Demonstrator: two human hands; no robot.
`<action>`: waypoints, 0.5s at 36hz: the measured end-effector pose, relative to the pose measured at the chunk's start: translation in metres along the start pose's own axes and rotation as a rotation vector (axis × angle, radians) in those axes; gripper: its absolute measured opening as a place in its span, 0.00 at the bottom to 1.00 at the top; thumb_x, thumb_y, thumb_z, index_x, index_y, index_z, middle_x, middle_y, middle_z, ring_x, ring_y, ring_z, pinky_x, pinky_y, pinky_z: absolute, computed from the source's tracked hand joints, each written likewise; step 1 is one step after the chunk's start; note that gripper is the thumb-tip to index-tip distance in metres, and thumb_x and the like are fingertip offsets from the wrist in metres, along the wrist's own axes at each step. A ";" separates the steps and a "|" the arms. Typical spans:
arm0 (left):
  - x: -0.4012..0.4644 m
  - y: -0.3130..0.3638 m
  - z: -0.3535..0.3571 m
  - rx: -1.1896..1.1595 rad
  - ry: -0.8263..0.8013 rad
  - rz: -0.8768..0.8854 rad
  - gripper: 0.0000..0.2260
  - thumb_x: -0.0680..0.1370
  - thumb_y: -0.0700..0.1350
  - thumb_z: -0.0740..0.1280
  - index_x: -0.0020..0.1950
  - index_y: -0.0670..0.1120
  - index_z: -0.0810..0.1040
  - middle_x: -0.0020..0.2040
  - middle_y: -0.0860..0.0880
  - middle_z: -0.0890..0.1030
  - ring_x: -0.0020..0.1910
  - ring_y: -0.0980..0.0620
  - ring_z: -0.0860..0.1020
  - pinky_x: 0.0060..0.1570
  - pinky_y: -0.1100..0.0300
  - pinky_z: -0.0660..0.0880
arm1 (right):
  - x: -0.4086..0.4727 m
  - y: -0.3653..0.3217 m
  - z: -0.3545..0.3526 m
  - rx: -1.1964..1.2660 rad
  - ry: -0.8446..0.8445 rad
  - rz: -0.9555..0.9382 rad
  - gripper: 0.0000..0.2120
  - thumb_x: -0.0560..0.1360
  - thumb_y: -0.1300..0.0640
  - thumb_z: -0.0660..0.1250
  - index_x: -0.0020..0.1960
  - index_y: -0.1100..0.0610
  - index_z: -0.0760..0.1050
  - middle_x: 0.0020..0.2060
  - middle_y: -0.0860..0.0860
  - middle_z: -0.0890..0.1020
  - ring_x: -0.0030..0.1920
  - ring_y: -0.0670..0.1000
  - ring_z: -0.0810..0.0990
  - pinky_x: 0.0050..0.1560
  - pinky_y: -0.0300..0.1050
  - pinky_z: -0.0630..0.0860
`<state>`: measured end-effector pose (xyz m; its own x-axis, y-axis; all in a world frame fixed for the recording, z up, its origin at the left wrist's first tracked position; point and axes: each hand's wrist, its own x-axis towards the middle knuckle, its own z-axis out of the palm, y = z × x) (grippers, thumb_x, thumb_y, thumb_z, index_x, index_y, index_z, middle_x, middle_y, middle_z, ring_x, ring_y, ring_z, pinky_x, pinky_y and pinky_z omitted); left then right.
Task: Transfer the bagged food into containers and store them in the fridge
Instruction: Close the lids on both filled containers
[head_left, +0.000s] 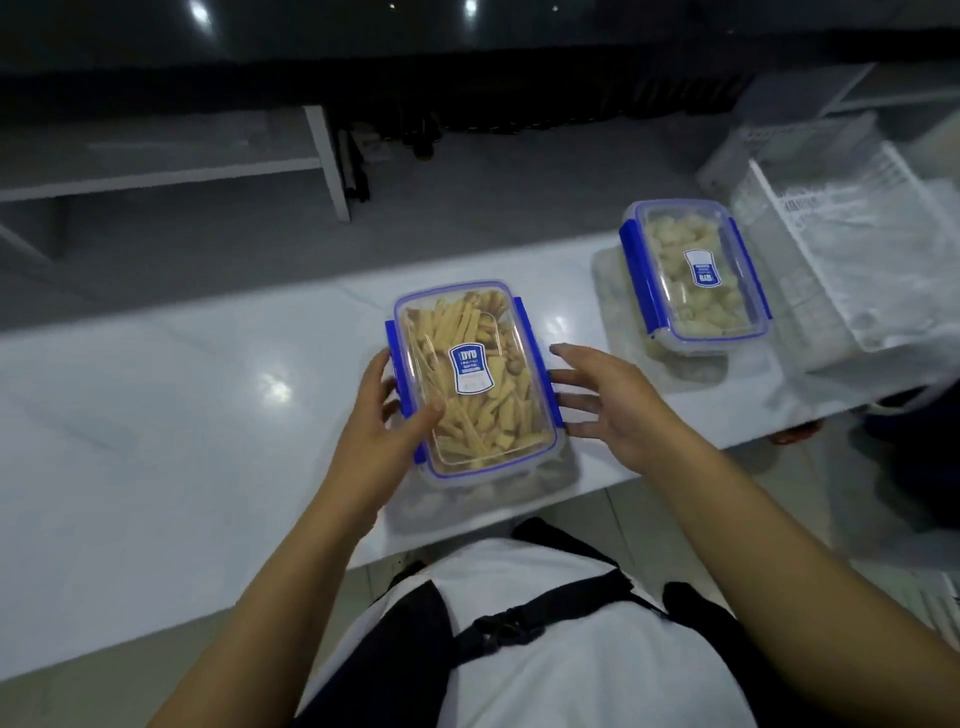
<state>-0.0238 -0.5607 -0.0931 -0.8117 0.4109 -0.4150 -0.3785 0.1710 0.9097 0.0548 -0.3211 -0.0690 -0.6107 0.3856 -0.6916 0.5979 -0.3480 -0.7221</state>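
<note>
Containers first, head view. Near container, clear rectangular plastic with blue clips and lid seal, sits on the glossy white counter at its front edge, packed with tan stick-shaped pieces. Left hand grips its left side, thumb over the lid; right hand is spread wide, fingertips at the right clip, probably to lift it or press the latch. Second container, same make with pale lumpy food, stands right of and behind the first, atop a crumpled clear bag. Fridge not in sight.
</note>
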 end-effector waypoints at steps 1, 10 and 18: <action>0.000 -0.005 -0.003 -0.070 -0.026 -0.067 0.33 0.68 0.59 0.73 0.72 0.66 0.65 0.64 0.62 0.78 0.59 0.55 0.81 0.42 0.60 0.83 | -0.002 0.002 -0.004 0.036 -0.010 0.029 0.16 0.77 0.43 0.70 0.61 0.48 0.80 0.51 0.51 0.87 0.52 0.54 0.86 0.46 0.53 0.83; 0.000 -0.011 -0.015 -0.144 -0.146 -0.175 0.23 0.70 0.52 0.74 0.64 0.61 0.75 0.56 0.61 0.84 0.55 0.54 0.84 0.45 0.53 0.84 | -0.015 0.009 0.004 0.028 -0.016 0.059 0.16 0.78 0.44 0.68 0.61 0.51 0.81 0.55 0.55 0.85 0.55 0.56 0.85 0.50 0.54 0.82; -0.010 0.008 0.004 -0.076 -0.239 -0.120 0.19 0.72 0.51 0.73 0.62 0.63 0.75 0.56 0.62 0.83 0.54 0.58 0.84 0.41 0.58 0.83 | -0.047 0.017 -0.013 0.135 0.083 -0.027 0.14 0.77 0.45 0.69 0.57 0.51 0.82 0.53 0.56 0.85 0.53 0.55 0.86 0.52 0.54 0.83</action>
<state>-0.0172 -0.5597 -0.0818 -0.6350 0.5927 -0.4954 -0.5051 0.1667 0.8468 0.1004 -0.3341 -0.0479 -0.5773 0.4634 -0.6723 0.5033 -0.4464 -0.7399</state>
